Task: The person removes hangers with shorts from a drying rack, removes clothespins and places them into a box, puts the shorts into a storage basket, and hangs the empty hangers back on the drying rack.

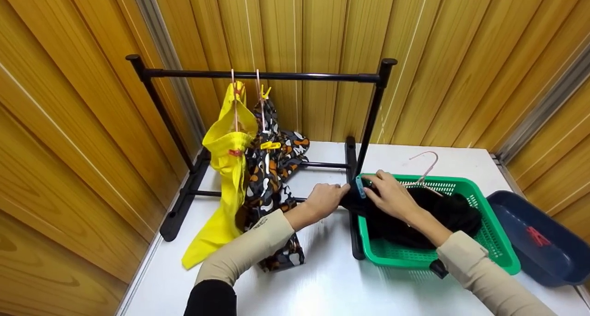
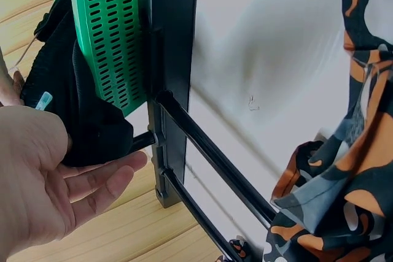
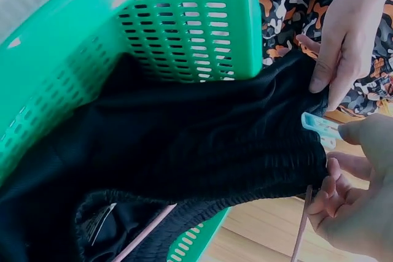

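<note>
Black pants [image 1: 392, 230] with a gathered elastic waistband lie partly in the green basket [image 1: 502, 247], their waist end pulled over its left rim. My left hand [image 1: 325, 199] grips the edge of the waistband between thumb and fingers. At the same end, my right hand [image 1: 392, 197] pinches a light blue clothespin [image 3: 320, 125], which sits on the waistband's edge. A pink hanger [image 1: 431, 166] runs inside the waist opening, its hook sticking up above the basket. In the left wrist view, the black cloth [image 2: 92, 115] drapes over my left fingers.
A black garment rack [image 1: 299, 76] stands to the left of the basket. From it hang yellow pants [image 1: 226, 168] with red clips and camouflage-patterned pants [image 1: 262, 187] with yellow clips. A dark blue basin [image 1: 564, 256] holding red clothespins [image 1: 538, 236] sits on the right.
</note>
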`<state>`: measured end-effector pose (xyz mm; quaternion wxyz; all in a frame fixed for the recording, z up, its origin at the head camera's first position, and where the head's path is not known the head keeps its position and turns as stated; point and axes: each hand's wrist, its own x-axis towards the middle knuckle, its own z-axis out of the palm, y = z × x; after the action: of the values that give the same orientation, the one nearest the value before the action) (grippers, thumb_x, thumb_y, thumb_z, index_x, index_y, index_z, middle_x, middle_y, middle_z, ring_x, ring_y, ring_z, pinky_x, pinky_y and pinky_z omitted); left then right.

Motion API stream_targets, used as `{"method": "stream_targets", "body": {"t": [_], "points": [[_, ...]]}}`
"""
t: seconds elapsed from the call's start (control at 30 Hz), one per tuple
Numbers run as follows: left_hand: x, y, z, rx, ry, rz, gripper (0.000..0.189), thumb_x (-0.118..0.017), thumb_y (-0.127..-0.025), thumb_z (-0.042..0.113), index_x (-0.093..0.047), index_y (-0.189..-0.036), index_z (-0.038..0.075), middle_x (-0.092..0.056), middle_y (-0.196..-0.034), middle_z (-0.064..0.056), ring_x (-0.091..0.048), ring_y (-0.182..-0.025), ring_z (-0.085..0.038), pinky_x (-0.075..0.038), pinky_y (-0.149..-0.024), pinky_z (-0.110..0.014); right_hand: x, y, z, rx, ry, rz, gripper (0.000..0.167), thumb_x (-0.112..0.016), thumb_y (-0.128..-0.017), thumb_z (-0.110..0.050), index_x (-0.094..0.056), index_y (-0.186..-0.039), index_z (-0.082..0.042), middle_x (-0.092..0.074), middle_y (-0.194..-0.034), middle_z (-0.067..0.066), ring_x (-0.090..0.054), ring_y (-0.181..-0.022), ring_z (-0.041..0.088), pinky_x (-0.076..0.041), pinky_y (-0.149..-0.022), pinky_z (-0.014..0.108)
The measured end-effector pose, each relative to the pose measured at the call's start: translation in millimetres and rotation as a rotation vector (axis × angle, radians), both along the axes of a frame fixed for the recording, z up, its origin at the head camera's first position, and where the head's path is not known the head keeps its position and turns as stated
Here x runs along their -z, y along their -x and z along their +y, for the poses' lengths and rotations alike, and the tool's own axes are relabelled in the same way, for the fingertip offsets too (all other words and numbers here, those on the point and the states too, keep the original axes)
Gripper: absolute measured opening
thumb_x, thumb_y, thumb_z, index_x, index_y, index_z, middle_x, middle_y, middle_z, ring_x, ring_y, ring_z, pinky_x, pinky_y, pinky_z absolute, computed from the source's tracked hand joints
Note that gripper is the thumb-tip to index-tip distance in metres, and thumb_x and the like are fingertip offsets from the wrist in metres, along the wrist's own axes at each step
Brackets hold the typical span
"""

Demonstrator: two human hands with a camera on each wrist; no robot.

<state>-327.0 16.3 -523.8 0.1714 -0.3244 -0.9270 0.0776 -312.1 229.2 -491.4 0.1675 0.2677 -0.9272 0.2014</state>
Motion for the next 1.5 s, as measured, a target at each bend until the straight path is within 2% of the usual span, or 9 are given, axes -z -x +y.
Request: {"method": "stream_targets", "body": {"t": [0.2, 0.37, 0.5, 0.67, 0.9, 1.0, 1.17, 1.33, 1.5], "points": [[0.4, -1.8, 3.6, -0.016, 0.012, -0.005, 0.018, -0.059, -0.097, 0.019, -0.058, -0.114, 0.021, -0.074, -0.091, 0.003, -0.072, -0.071, -0.018, -0.058, -0.055, -0.031, 3.4, -0.1, -3, 0.01, 0.001, 0.073, 0.037, -0.074, -0.092, -0.015, -0.069, -0.123, 0.003, -0.06, -0.088, 0.017, -0.049, -0.081, 0.034, -0.041, -0.073, 0.045], [1.1, -3.5, 6.7, -0.016, 0.033, -0.011, 0.019, -0.062, -0.097, 0.02, -0.058, -0.115, 0.021, -0.075, -0.093, 0.004, -0.072, -0.07, -0.017, -0.057, -0.055, -0.03, 6.7, -1.1, -4, -0.024, 0.111, 0.037, 0.03, -0.076, -0.09, -0.01, -0.071, -0.116, 0.004, -0.057, -0.083, 0.011, -0.044, -0.079, 0.025, -0.037, -0.073, 0.039], [-0.2, -4.6, 8.0, -0.02, 0.045, -0.014, 0.019, -0.062, -0.096, 0.02, -0.058, -0.115, 0.022, -0.075, -0.092, 0.004, -0.072, -0.071, -0.017, -0.057, -0.055, -0.03, 9.7, -1.5, -4, -0.06, 0.188, 0.023, 0.028, -0.079, -0.088, -0.011, -0.07, -0.11, 0.004, -0.061, -0.088, 0.011, -0.049, -0.085, 0.024, -0.039, -0.077, 0.039], [-2.1, -4.3, 8.1, -0.027, 0.052, -0.002, 0.018, -0.062, -0.095, 0.021, -0.059, -0.113, 0.021, -0.075, -0.088, 0.005, -0.072, -0.071, -0.016, -0.057, -0.055, -0.03, 12.4, -2.4, -3, -0.099, 0.199, 0.013, 0.03, -0.082, -0.085, -0.013, -0.067, -0.106, 0.002, -0.064, -0.095, 0.012, -0.055, -0.091, 0.028, -0.042, -0.084, 0.044], [-4.3, -3.8, 6.7, -0.007, 0.03, 0.003, 0.018, -0.065, -0.093, 0.021, -0.06, -0.11, 0.02, -0.075, -0.085, 0.004, -0.072, -0.07, -0.017, -0.057, -0.054, -0.03, 12.7, -2.5, -1, -0.125, 0.211, -0.018, 0.028, -0.083, -0.082, -0.011, -0.066, -0.102, -0.003, -0.071, -0.097, 0.009, -0.065, -0.097, 0.029, -0.033, -0.084, 0.04], [-5.4, -2.6, 6.9, -0.008, 0.032, -0.005, 0.019, -0.065, -0.093, 0.021, -0.06, -0.111, 0.019, -0.075, -0.085, 0.004, -0.072, -0.071, -0.017, -0.058, -0.055, -0.031, 12.8, -1.3, -1, -0.133, 0.216, 0.014, 0.029, -0.083, -0.082, -0.01, -0.071, -0.107, -0.002, -0.075, -0.102, 0.01, -0.069, -0.101, 0.03, -0.032, -0.084, 0.039], [-6.7, -2.7, 6.7, -0.012, 0.04, 0.001, 0.018, -0.064, -0.094, 0.022, -0.061, -0.111, 0.019, -0.075, -0.086, 0.003, -0.073, -0.072, -0.017, -0.058, -0.056, -0.031, 14.8, 0.8, -1, -0.142, 0.232, 0.099, 0.036, -0.083, -0.078, -0.007, -0.077, -0.113, -0.002, -0.078, -0.105, 0.012, -0.072, -0.099, 0.031, -0.044, -0.087, 0.042], [-8.0, -2.5, 6.6, -0.025, 0.051, -0.006, 0.017, -0.062, -0.095, 0.022, -0.061, -0.111, 0.019, -0.075, -0.085, 0.002, -0.073, -0.072, -0.016, -0.058, -0.055, -0.03, 16.1, 2.5, -1, -0.16, 0.284, 0.057, 0.031, -0.081, -0.079, -0.002, -0.079, -0.11, -0.002, -0.08, -0.102, 0.012, -0.076, -0.094, 0.03, -0.059, -0.083, 0.046], [-7.5, -1.8, 6.8, -0.028, 0.052, -0.022, 0.017, -0.062, -0.095, 0.022, -0.061, -0.111, 0.019, -0.075, -0.085, 0.002, -0.072, -0.072, -0.017, -0.058, -0.056, -0.031, 21.1, 1.5, -1, -0.131, 0.318, 0.07, 0.026, -0.081, -0.08, -0.003, -0.081, -0.106, -0.005, -0.08, -0.1, 0.008, -0.077, -0.093, 0.026, -0.059, -0.084, 0.03]]}}
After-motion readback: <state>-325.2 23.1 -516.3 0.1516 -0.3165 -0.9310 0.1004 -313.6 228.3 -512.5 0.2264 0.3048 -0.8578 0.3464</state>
